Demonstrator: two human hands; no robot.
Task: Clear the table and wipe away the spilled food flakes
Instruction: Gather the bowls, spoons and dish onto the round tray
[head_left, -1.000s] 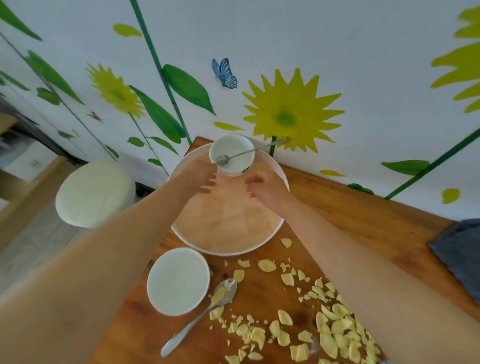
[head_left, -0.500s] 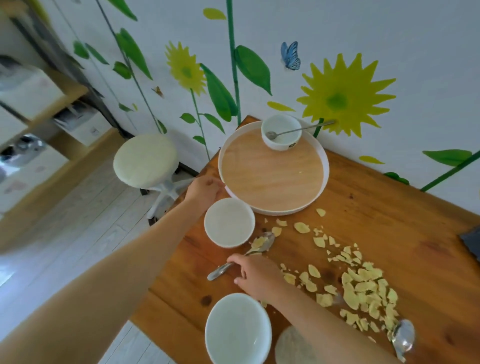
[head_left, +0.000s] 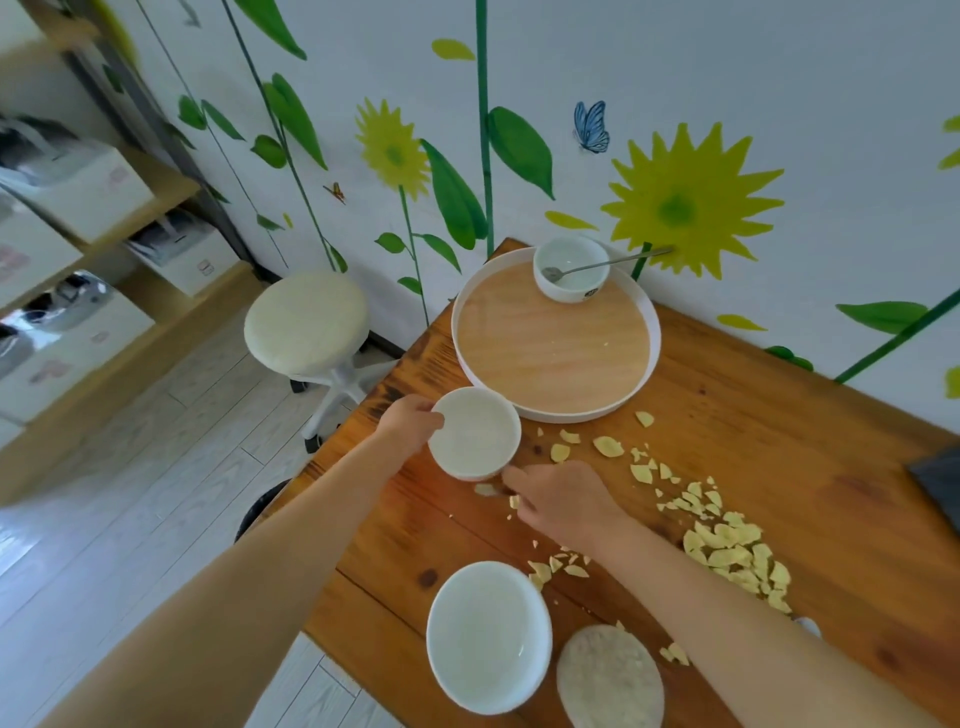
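My left hand (head_left: 410, 422) grips the left rim of a small white bowl (head_left: 475, 434) that stands on the wooden table (head_left: 779, 447), just in front of the round tray (head_left: 550, 358). My right hand (head_left: 563, 499) lies fingers-down on the table just right of that bowl, curled over the spot where the spoon lay; the spoon is hidden under it. Yellow food flakes (head_left: 727, 545) are strewn across the table to the right of my right arm. At the tray's far edge sits another white bowl (head_left: 571, 283) with a spoon (head_left: 613, 264) in it.
A larger white bowl (head_left: 488, 636) and a round speckled pad (head_left: 610, 678) sit near the table's front edge. A dark cloth (head_left: 940, 483) lies at the right edge. A white stool (head_left: 306, 322) and shelves with boxes (head_left: 78, 270) stand on the left.
Both hands left the bowl on the tray. My left hand moved to the small bowl's rim and took hold; my right hand came over the spoon, which is now out of sight.
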